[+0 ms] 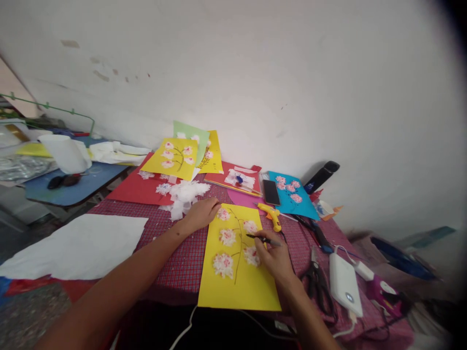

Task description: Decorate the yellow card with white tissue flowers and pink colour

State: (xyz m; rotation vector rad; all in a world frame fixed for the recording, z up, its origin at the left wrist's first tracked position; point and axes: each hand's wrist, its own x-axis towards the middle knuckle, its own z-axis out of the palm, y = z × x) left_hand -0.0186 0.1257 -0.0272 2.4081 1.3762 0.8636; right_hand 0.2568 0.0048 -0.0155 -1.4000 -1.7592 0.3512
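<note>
A yellow sheet (239, 287) with tissue flowers and a drawn stem lies in front of me on the checked tablecloth. My left hand (202, 213) rests flat on the sheet's top left corner, fingers stretched out, next to a heap of white tissue (186, 194). My right hand (275, 255) is closed on a dark pen (262, 238), its tip touching the sheet near a flower on the right side of the stem.
A yellow glue gun (272, 214), phone (271, 191), blue flower sheet (294, 194), scissors (315, 274) and a white power bank (345, 284) lie to the right. More flower sheets (175, 158) lean at the back. White paper (80, 245) lies left, beside a blue table (73, 187).
</note>
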